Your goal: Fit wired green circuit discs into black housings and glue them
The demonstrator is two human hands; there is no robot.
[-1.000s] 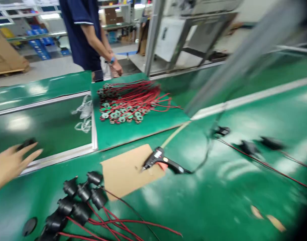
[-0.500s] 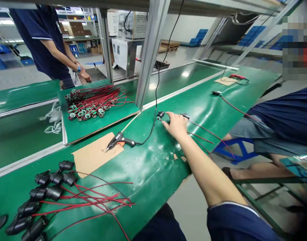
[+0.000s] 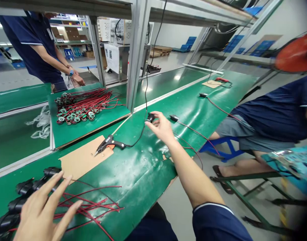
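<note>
My right hand point(image 3: 163, 129) has its thumb and fingers around a black cylindrical housing point(image 3: 150, 117) at the middle of the green bench. Red and black wires point(image 3: 185, 140) trail out behind that hand toward the bench's front edge. At lower left, my left hand point(image 3: 46, 207) is open with fingers spread, above a group of black housings point(image 3: 24, 187) with red wires point(image 3: 93, 207). It partly hides them, and I see nothing held in it. Between the hands, a black hot glue gun point(image 3: 106, 144) lies on a piece of cardboard point(image 3: 80, 160).
A green board point(image 3: 98, 125) behind the glue gun carries a pile of round parts with red wires point(image 3: 80, 107). A metal post point(image 3: 134, 60) rises beside it. Another black housing point(image 3: 173, 117) lies right of my right hand. One co-worker point(image 3: 271, 110) sits at right; another point(image 3: 35, 50) stands at far left.
My left hand has come into view at lower left, over the black housings. My right hand has closed on the housing it was reaching toward. The whole view has shifted a little.
</note>
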